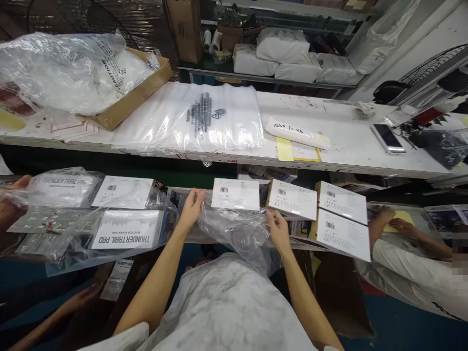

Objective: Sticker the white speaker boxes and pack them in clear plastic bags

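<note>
My left hand [192, 205] pinches the left edge of a clear plastic bag [239, 231]. On the other side, the fingers of my right hand [278, 228] are closed on the bag's right edge. Between my hands lies a white box [236, 194] with a barcode and fine print, its near edge at the bag's mouth. How far the box sits inside the bag I cannot tell. To the right of it rests another white box [292, 199], with two more boxes [342, 234] beyond. Left of my left hand, a printed box [126, 230] lies in or under clear plastic.
A white shelf [351, 141] runs behind, carrying stacked clear bags [226, 117], a cardboard tray [135, 95] of plastic bags and a phone [387, 138]. Co-workers' hands show at the right [397, 224], far left [12, 200] and lower left [82, 297].
</note>
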A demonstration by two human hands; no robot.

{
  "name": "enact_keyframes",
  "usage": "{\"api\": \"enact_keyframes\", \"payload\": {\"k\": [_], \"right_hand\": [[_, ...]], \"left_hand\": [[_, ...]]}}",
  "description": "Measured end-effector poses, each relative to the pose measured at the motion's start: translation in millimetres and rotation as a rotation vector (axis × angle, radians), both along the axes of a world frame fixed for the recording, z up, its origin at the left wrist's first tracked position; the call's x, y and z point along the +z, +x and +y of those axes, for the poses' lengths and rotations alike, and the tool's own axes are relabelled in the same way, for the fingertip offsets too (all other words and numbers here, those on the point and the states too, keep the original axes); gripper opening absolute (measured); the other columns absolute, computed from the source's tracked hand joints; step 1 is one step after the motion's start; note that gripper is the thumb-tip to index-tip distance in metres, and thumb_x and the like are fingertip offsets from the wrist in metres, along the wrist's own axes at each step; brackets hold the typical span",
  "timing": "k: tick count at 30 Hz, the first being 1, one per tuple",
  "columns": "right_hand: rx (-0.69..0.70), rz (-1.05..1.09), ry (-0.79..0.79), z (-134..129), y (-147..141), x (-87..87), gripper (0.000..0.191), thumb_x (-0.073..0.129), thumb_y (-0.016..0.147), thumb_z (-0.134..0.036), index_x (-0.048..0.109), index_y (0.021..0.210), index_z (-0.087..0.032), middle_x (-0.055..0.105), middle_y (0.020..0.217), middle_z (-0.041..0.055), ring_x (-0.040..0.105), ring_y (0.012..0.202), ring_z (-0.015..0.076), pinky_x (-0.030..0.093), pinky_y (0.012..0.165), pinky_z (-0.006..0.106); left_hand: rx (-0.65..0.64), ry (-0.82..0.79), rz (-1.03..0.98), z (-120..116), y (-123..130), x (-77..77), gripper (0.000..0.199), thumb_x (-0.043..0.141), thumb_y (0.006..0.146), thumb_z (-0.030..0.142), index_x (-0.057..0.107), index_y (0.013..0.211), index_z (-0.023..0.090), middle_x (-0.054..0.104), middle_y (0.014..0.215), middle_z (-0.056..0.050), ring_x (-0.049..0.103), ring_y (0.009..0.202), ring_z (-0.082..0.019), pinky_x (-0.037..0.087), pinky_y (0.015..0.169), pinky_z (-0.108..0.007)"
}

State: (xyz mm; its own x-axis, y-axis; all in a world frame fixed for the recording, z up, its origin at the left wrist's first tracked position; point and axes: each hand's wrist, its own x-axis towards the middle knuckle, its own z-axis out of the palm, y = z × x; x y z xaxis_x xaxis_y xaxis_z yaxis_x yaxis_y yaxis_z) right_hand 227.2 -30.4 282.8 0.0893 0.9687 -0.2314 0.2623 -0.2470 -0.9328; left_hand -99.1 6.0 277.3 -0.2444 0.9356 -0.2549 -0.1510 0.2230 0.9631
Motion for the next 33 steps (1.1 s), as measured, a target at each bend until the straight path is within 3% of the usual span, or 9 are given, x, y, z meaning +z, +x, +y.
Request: {"api": "enact_keyframes", "payload": {"k": [3, 6, 9, 15, 19, 23, 26, 30, 33], "right_hand": [[-0.026, -0.075, 0.084, 0.2, -23.4, -11.5, 0.051, 0.056, 0.094, -0.072, 0.055, 0.076, -0.024, 0.065, 0.136, 0.0173, 0.055, 0.129, 0.0313, 0.045, 0.103, 0.041], [0.000, -0.032, 0.053, -2.9, -40.0, -16.2, 0.054, 0.046, 0.098, -0.074, 0.064, 0.084, -0.025, 0.072, 0.123, 0.0143, 0.061, 0.117, 0.0285, 0.048, 0.097, 0.039], [-0.014, 0.013, 0.009, -15.1, -52.6, -19.6, 0.063, 0.038, 0.098, -0.079, 0.069, 0.095, -0.025, 0.075, 0.102, 0.0089, 0.063, 0.098, 0.0250, 0.050, 0.085, 0.035], [-0.030, 0.047, -0.046, -41.4, -57.4, -20.5, 0.057, 0.048, 0.096, -0.077, 0.051, 0.070, -0.027, 0.059, 0.071, 0.0016, 0.055, 0.076, 0.0225, 0.043, 0.068, 0.032], [-0.007, 0.046, -0.044, -6.4, -48.3, -28.2, 0.059, 0.061, 0.087, -0.079, 0.047, 0.066, -0.025, 0.044, 0.065, -0.0037, 0.045, 0.069, 0.0174, 0.038, 0.067, 0.030], [0.028, 0.079, -0.032, 49.2, -58.5, -38.4, 0.064, 0.057, 0.083, -0.087, 0.047, 0.070, -0.025, 0.047, 0.067, -0.0027, 0.043, 0.069, 0.0165, 0.039, 0.066, 0.030], [0.017, 0.087, -0.012, 81.8, -67.6, -38.7, 0.066, 0.056, 0.082, -0.088, 0.041, 0.067, -0.026, 0.047, 0.066, -0.0023, 0.043, 0.070, 0.0167, 0.041, 0.067, 0.031], [0.005, 0.105, -0.033, 109.4, -68.6, -42.0, 0.066, 0.065, 0.075, -0.087, 0.042, 0.064, -0.026, 0.047, 0.061, -0.0036, 0.045, 0.070, 0.0169, 0.042, 0.067, 0.031], [0.053, 0.163, -0.132, 113.8, -67.7, -51.6, 0.066, 0.067, 0.067, -0.091, 0.051, 0.064, -0.026, 0.054, 0.057, -0.0014, 0.053, 0.068, 0.0205, 0.046, 0.064, 0.034]], "left_hand": [[0.056, 0.053, -0.056, 37.3, 25.3, -16.0, 0.052, 0.082, 0.080, 0.066, 0.056, 0.081, 0.022, 0.071, 0.123, -0.009, 0.063, 0.093, -0.016, 0.047, 0.072, -0.023], [0.051, 0.027, -0.144, 50.8, 47.8, -27.5, 0.062, 0.076, 0.077, 0.077, 0.044, 0.079, 0.024, 0.072, 0.133, -0.014, 0.067, 0.105, -0.023, 0.051, 0.078, -0.029], [0.086, -0.001, -0.196, 35.7, 46.8, -29.6, 0.067, 0.072, 0.075, 0.083, 0.039, 0.083, 0.026, 0.072, 0.133, -0.013, 0.069, 0.104, -0.025, 0.052, 0.075, -0.031], [0.129, -0.099, -0.172, -8.9, 5.6, -25.2, 0.064, 0.080, 0.073, 0.078, 0.047, 0.083, 0.024, 0.074, 0.102, -0.006, 0.067, 0.082, -0.020, 0.046, 0.065, -0.028], [0.183, -0.127, -0.122, -6.4, -2.1, -33.4, 0.056, 0.083, 0.076, 0.067, 0.049, 0.082, 0.023, 0.071, 0.094, -0.002, 0.063, 0.080, -0.017, 0.044, 0.066, -0.024], [0.263, -0.182, -0.103, 14.9, -6.2, -48.1, 0.049, 0.083, 0.077, 0.058, 0.048, 0.080, 0.024, 0.059, 0.071, 0.004, 0.057, 0.070, -0.015, 0.041, 0.063, -0.024], [0.209, -0.272, -0.149, 15.4, -9.2, -55.0, 0.048, 0.084, 0.072, 0.059, 0.050, 0.076, 0.024, 0.054, 0.060, 0.004, 0.058, 0.063, -0.018, 0.040, 0.060, -0.028], [0.094, -0.324, -0.207, -7.8, -7.6, -49.8, 0.049, 0.087, 0.067, 0.062, 0.060, 0.073, 0.022, 0.061, 0.061, -0.001, 0.064, 0.068, -0.024, 0.044, 0.063, -0.031], [0.110, -0.250, -0.219, -10.3, -8.0, -41.7, 0.053, 0.085, 0.070, 0.066, 0.056, 0.071, 0.022, 0.057, 0.060, 0.002, 0.059, 0.062, -0.018, 0.044, 0.062, -0.028]]}}
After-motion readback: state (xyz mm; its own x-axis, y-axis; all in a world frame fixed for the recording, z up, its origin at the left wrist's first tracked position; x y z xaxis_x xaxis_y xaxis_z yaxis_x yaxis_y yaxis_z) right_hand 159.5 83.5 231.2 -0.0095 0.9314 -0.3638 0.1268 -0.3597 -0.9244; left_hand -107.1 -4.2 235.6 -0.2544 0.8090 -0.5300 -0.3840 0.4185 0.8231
